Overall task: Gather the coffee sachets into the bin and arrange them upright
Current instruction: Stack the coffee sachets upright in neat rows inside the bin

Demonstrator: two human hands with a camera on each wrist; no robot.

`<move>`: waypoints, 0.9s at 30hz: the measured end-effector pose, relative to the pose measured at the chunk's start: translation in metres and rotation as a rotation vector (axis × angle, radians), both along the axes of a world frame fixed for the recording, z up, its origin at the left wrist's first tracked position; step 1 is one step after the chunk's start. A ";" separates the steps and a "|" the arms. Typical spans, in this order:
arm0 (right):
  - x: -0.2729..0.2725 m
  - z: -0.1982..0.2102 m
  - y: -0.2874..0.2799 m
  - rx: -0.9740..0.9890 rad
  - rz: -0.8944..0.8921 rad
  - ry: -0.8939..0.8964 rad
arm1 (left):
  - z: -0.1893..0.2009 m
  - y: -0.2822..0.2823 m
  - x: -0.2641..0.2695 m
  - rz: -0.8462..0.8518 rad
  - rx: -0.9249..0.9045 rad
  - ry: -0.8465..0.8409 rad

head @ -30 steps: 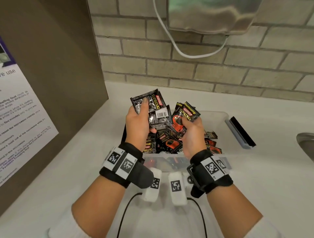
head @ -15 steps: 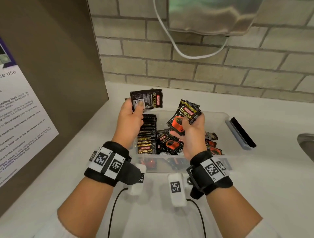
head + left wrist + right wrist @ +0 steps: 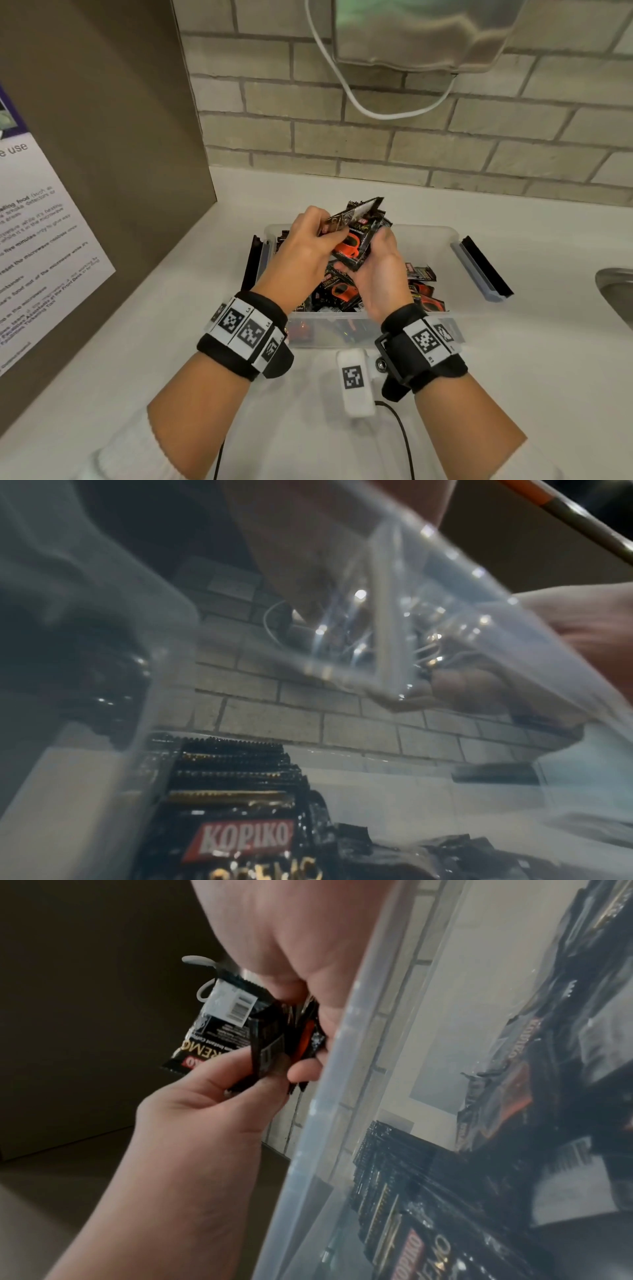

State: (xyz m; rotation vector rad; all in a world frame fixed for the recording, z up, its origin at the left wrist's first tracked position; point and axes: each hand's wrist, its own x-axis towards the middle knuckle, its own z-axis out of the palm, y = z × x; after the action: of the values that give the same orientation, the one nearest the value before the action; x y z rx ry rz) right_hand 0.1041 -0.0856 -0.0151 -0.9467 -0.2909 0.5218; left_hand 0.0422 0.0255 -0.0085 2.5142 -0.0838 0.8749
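At the far left a brown panel (image 3: 113,144) stands on the white tabletop (image 3: 164,342), with a printed notice (image 3: 41,240) stuck to its face. Next to it sits a clear plastic bin (image 3: 442,240), its black-edged latch flaps folded out at both ends. Along the bin's left end a row of black coffee sachets (image 3: 232,772) stands upright, packed face to face, the front one showing a red brand label; the left wrist view sees this row through the bin's wall.

Above the bin the person's left hand (image 3: 301,253) has its fingers curled round a few sachets (image 3: 356,212), pinching them between thumb and fingers. These sachets meet a second bunch (image 3: 352,246), printed with an orange cup, which the right hand (image 3: 380,277) grasps with curled fingers. The two hands are close together, the bunches touching. In the right wrist view a sachet with a white barcode label (image 3: 222,1010) sticks out beyond the fingers.

Under and to the right of the hands, loose sachets (image 3: 421,291) lie flat and jumbled on the bin's floor. On the brick wall (image 3: 479,154) behind hangs a metal appliance (image 3: 421,31) with a white cable (image 3: 376,109) looping beneath it. At the far right edge a steel sink (image 3: 616,294) rim shows.
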 end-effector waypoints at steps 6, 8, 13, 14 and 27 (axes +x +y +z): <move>0.000 -0.003 0.001 -0.127 -0.027 -0.130 | 0.007 -0.007 -0.010 -0.002 -0.332 0.040; 0.000 -0.003 0.000 -0.168 -0.051 -0.146 | 0.012 -0.006 -0.014 0.037 -0.565 -0.014; 0.002 -0.003 0.000 -0.211 -0.047 -0.117 | 0.024 0.007 -0.017 0.037 -0.938 -0.023; 0.002 -0.003 0.000 -0.210 -0.040 -0.115 | 0.024 0.009 -0.017 0.019 -0.972 -0.016; 0.003 -0.003 -0.003 -0.221 0.017 -0.094 | 0.030 0.022 -0.019 -0.055 -0.746 -0.036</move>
State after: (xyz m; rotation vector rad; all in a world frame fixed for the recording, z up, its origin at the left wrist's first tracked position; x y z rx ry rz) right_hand 0.1067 -0.0886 -0.0181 -1.1859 -0.3312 0.5336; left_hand 0.0235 0.0475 0.0218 1.7914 0.1386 0.7486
